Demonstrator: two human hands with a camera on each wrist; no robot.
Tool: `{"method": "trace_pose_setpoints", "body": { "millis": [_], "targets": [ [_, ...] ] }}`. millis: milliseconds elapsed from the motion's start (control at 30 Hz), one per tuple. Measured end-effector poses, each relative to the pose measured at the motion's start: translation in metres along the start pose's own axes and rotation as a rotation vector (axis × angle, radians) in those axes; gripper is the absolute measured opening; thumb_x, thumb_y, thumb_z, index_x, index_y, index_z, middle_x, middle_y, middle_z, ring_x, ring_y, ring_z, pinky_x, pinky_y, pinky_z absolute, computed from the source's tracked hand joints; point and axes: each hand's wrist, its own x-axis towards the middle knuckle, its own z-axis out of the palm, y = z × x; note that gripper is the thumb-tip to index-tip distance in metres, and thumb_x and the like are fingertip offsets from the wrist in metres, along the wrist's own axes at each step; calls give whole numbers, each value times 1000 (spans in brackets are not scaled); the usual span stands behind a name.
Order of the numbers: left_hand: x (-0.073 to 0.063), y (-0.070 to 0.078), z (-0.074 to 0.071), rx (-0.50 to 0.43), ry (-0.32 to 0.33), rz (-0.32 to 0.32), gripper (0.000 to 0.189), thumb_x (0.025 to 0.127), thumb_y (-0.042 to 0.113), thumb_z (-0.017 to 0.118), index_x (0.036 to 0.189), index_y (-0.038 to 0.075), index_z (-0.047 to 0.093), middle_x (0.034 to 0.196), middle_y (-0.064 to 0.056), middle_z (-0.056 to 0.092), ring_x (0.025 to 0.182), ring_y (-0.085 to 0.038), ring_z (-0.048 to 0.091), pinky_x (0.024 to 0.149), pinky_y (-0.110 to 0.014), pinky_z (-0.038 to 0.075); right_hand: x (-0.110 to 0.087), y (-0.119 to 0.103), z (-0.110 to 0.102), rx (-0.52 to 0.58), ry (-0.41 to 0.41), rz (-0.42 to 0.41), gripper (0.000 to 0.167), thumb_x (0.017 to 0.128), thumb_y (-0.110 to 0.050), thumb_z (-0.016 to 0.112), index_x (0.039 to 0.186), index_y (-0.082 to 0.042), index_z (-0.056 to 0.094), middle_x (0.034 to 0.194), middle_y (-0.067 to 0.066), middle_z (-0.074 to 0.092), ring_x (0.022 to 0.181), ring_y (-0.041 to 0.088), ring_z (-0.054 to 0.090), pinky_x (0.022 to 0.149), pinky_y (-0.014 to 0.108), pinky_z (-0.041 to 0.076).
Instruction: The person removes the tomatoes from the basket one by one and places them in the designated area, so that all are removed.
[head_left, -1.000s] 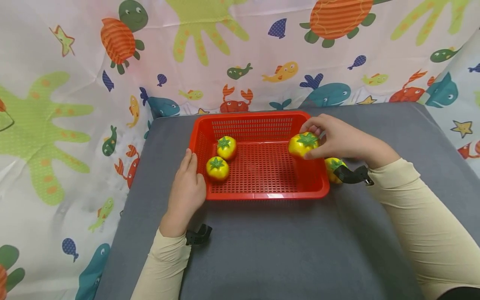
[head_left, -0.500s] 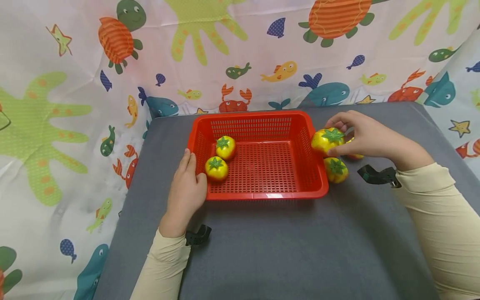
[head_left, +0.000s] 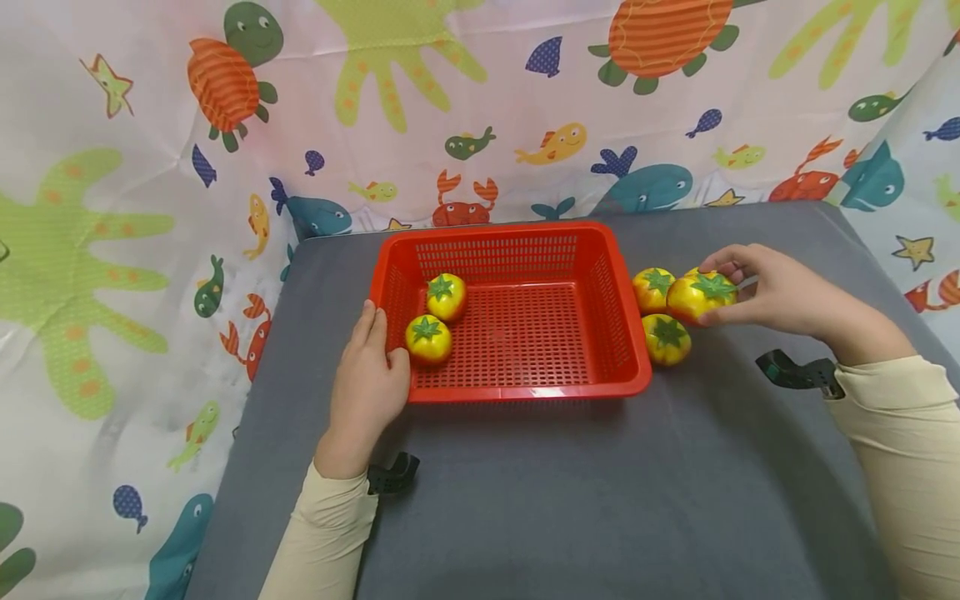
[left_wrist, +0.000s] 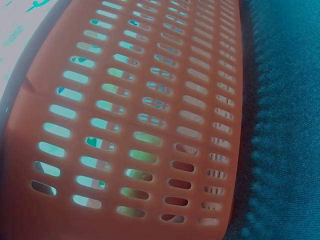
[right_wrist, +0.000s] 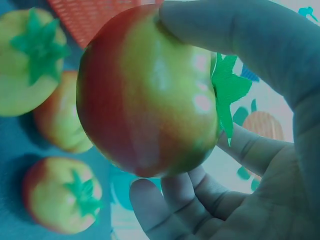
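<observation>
My right hand (head_left: 791,302) holds a yellow-red toy tomato (head_left: 697,298) with a green star-shaped top, thumb on one side and fingers on the other. It is just right of the red basket (head_left: 525,392). Beside that basket lie a rear toy tomato (head_left: 652,289) and a front toy tomato (head_left: 667,341); another is mostly hidden behind the held one. The right wrist view shows the held tomato large, the others beyond it. With straight fingers, my left hand (head_left: 367,390) rests against the basket's left side. Only the slotted basket wall (left_wrist: 120,120) shows in the left wrist view.
Inside the basket, at its left end, are two more toy tomatoes, one farther back (head_left: 447,297) and one nearer (head_left: 428,339). A grey cloth (head_left: 525,492) covers the table. Behind hangs a curtain (head_left: 420,158) printed with sea animals.
My right hand has carried the toy tomato from above the basket's right end out to the right, over the other tomatoes. The left hand has stayed at the basket's side.
</observation>
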Motion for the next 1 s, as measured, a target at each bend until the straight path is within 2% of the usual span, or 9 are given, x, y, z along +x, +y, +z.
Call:
{"method": "trace_pose_setpoints", "body": {
  "millis": [233, 533, 767, 1000],
  "targets": [
    [0, 0, 0, -4, 16, 10, 68, 100, 24, 52, 162, 1, 35, 174, -10, 24, 155, -37, 33, 119, -63, 35, -10, 27, 3, 24, 6, 56, 74, 87, -33, 87, 143, -3, 49, 140, 28, 45, 118, 46, 50, 72, 28, 56],
    [-1, -1, 1, 4, 9, -3, 70, 100, 25, 52, 163, 2, 34, 174, -10, 22, 156, -37, 32, 119, -63, 36, -17, 53, 15, 41, 3, 82, 75, 87, -35, 86, 142, 0, 50, 138, 30, 48, 116, 44, 49, 76, 34, 54],
    [-1, -1, 2, 3, 4, -7, 70, 99, 23, 55, 163, 2, 34, 174, -11, 23, 155, -39, 34, 116, -65, 38, -16, 66, 30, 50, 4, 80, 76, 84, -39, 88, 138, 1, 52, 135, 30, 49, 114, 42, 49, 77, 37, 53],
    [1, -1, 1, 9, 13, 27, 68, 98, 23, 49, 161, 0, 36, 174, -12, 24, 155, -38, 34, 121, -62, 34, -14, 73, 38, 46, 13, 65, 77, 84, -40, 89, 138, 3, 54, 135, 32, 55, 111, 41, 54, 78, 36, 52]
  ]
}}
